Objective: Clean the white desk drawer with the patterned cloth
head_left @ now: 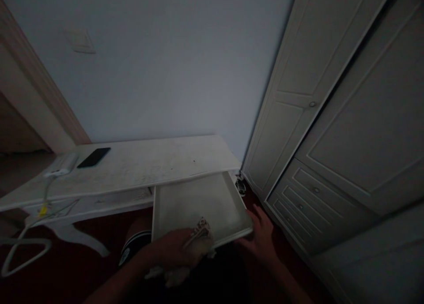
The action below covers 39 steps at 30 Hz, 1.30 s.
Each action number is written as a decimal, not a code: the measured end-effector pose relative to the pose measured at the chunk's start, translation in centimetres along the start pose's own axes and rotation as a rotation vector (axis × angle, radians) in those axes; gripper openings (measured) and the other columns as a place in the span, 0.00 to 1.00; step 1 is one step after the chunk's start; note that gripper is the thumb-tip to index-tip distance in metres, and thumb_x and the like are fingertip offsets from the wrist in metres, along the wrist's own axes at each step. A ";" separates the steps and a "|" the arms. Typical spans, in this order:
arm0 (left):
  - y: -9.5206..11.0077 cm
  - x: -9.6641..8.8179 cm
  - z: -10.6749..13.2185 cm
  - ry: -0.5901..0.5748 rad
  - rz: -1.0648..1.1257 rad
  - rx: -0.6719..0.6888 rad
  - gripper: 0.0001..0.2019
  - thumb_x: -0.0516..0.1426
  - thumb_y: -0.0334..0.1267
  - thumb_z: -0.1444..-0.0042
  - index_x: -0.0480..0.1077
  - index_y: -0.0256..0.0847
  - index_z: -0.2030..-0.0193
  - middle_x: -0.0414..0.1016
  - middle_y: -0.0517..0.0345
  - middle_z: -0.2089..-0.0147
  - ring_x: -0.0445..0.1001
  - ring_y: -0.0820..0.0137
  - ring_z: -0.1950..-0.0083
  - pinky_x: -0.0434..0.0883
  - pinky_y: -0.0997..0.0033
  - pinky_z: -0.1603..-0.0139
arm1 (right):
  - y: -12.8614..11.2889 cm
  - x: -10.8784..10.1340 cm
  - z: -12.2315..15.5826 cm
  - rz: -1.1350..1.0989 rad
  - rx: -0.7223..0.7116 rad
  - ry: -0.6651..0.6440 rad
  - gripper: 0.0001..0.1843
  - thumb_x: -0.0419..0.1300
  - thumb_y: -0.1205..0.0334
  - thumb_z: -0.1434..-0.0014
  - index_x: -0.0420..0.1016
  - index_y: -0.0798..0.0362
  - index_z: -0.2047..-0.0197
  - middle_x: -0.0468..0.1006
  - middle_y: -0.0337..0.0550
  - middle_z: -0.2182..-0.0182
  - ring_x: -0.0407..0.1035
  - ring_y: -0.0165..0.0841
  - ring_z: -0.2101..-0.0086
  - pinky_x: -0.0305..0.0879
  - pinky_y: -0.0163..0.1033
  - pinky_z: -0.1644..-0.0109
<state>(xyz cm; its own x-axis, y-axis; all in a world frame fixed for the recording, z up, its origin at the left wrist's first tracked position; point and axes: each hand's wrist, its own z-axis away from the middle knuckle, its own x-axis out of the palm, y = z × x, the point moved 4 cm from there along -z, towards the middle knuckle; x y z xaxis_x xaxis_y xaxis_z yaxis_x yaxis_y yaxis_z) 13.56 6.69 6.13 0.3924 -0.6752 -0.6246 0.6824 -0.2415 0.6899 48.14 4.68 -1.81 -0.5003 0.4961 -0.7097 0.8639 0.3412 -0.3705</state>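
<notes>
My left hand [174, 247] clutches a crumpled cloth [203, 238] at the front of the pulled-out drawer [192, 202], beneath the white desktop [159, 156]; my right hand [260, 233] holds its right front corner. Pressing too hard could tip it.

Toward 12 o'clock, the wall [172, 65] looks smooth and matt. At 9, the phone [94, 157] has a dark, glassy-looking face (smooth, though hardly shiny in this dim light). The desk top [165, 156], stretching from near the centre toward 9, looks like painted wood, its dull white finish scuffed and speckled. At 6, the drawer [194, 202] has a smooth, low-sheen bottom, and the cloth [202, 240] is crumpled fabric with a patterned patch. The wardrobe [294, 123] at 3 shows smooth, satin-like panels; its small knob [312, 104] looks metallic.
</notes>
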 end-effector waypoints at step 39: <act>3.6 6.1 -14.5 0.050 -0.529 0.439 0.34 0.57 0.42 0.37 0.57 0.48 0.24 0.61 0.47 0.24 0.54 0.49 0.21 0.43 0.31 0.24 | 0.0 -0.6 0.1 -0.484 0.436 -0.287 0.38 0.74 0.38 0.52 0.80 0.48 0.43 0.85 0.46 0.51 0.79 0.50 0.52 0.75 0.48 0.47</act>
<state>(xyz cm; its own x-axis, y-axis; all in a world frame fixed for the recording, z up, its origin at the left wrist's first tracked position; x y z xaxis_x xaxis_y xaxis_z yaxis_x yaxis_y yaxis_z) 27.35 11.86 -0.51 0.1102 -0.3581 -0.9272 0.4808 -0.7972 0.3651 48.40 4.30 -1.46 -0.8502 0.1192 -0.5128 0.5236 0.0900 -0.8472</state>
